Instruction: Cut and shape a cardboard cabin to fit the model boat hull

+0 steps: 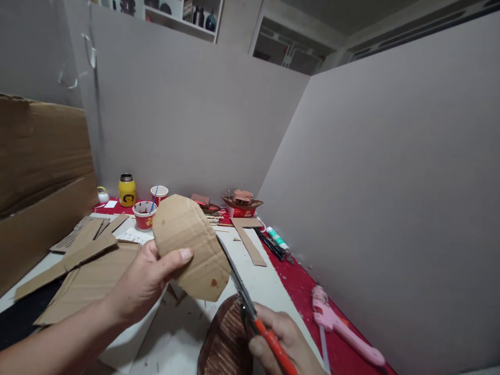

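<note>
An oval piece of cardboard (195, 239) with a small brown stain is held up over the table by my left hand (160, 271), its thumb pressed on the front face. Scissors with orange handles (269, 338) are gripped in my right hand (283, 336). Their blades point up and to the left, along the cardboard's right edge. Below them lies a dark brown, ridged oval object (226, 338), partly hidden by my right hand.
Cardboard scraps (89, 276) and a large box (42, 182) are at left. A yellow jar (127, 190), a red-and-white bowl (144, 216) and a model boat (242, 200) stand at the back. A pink glue gun (344, 328) lies at right.
</note>
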The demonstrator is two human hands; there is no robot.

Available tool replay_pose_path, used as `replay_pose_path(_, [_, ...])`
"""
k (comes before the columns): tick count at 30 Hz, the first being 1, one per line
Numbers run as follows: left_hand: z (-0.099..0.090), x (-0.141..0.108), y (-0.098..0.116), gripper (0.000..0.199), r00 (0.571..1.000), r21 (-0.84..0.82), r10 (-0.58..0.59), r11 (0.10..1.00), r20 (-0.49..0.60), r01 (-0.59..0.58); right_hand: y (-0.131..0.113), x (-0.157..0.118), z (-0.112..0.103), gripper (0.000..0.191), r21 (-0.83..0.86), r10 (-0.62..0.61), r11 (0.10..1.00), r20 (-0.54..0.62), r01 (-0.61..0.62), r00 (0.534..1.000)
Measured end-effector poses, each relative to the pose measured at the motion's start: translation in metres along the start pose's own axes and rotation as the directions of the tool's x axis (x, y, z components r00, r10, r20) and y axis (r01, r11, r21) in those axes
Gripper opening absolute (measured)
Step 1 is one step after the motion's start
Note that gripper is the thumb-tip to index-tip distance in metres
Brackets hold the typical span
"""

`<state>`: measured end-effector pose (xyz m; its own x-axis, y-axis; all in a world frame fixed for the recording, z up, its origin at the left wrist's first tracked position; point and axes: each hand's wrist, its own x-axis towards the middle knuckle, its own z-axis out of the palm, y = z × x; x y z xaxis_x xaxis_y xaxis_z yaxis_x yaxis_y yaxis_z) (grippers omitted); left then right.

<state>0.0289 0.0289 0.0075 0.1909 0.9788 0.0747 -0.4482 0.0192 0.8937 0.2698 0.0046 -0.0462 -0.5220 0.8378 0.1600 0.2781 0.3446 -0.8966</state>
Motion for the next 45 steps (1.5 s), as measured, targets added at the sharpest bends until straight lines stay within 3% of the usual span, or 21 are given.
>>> replay_pose_path(4, [0.004,-0.001,-0.005,0.036,0.988,-0.084,-0.026,0.996,-0.152,0.013,0.006,0.002,0.005,0.061,-0.019,0.003,1.000,0.049,-0.002,0.999])
replay_pose_path(6, [0.004,-0.002,-0.009,0.034,0.984,-0.085,-0.028,0.996,-0.176,0.013,0.008,0.003,0.007,0.061,-0.027,0.001,1.000,0.057,0.000,0.998])
replay_pose_path(13, [0.003,-0.007,-0.023,0.031,0.994,-0.005,-0.044,0.999,-0.096,0.043,0.002,0.004,0.005,0.055,-0.066,-0.058,0.996,0.051,0.061,0.997])
replay_pose_path(20, [0.005,-0.008,-0.022,0.038,0.992,-0.041,-0.051,0.998,-0.119,0.047,0.000,-0.001,0.006,0.059,-0.023,0.007,1.000,0.014,-0.007,1.000])
replay_pose_path(27, [0.009,-0.012,-0.022,0.036,0.996,-0.082,-0.072,0.994,-0.059,0.067,0.004,-0.001,0.010,0.057,-0.020,0.016,1.000,-0.004,-0.016,1.000])
replay_pose_path(31, [0.013,-0.018,-0.020,0.042,0.995,-0.119,-0.100,0.988,0.010,0.100,0.006,0.002,0.010,0.053,-0.003,-0.013,1.000,-0.100,0.013,0.995])
replay_pose_path(35, [0.011,-0.016,-0.020,0.036,0.995,-0.080,-0.094,0.992,0.035,0.097,0.011,0.008,-0.010,0.042,-0.101,0.091,0.987,-0.313,-0.128,0.945])
replay_pose_path(37, [0.007,-0.011,-0.022,0.030,0.995,-0.065,-0.103,0.993,-0.001,0.102,0.015,0.013,-0.026,0.040,-0.266,0.075,0.944,-0.406,-0.196,0.911])
replay_pose_path(39, [0.001,-0.004,-0.026,0.027,0.988,-0.055,-0.131,0.990,-0.084,0.126,0.018,0.019,-0.043,0.036,-0.476,0.081,0.831,-0.407,-0.287,0.910])
replay_pose_path(43, [-0.009,0.007,-0.033,0.031,0.967,0.051,-0.170,0.982,-0.191,0.183,0.024,0.034,-0.062,0.039,-0.737,0.242,0.390,-0.497,-0.553,0.833])
replay_pose_path(44, [-0.010,0.008,-0.034,0.031,0.968,0.085,-0.174,0.978,-0.180,0.192,0.027,0.037,-0.065,0.039,-0.761,0.285,0.312,-0.496,-0.569,0.820])
replay_pose_path(45, [-0.011,0.009,-0.035,0.030,0.971,0.117,-0.175,0.974,-0.163,0.196,0.030,0.040,-0.066,0.039,-0.763,0.306,0.291,-0.498,-0.578,0.812])
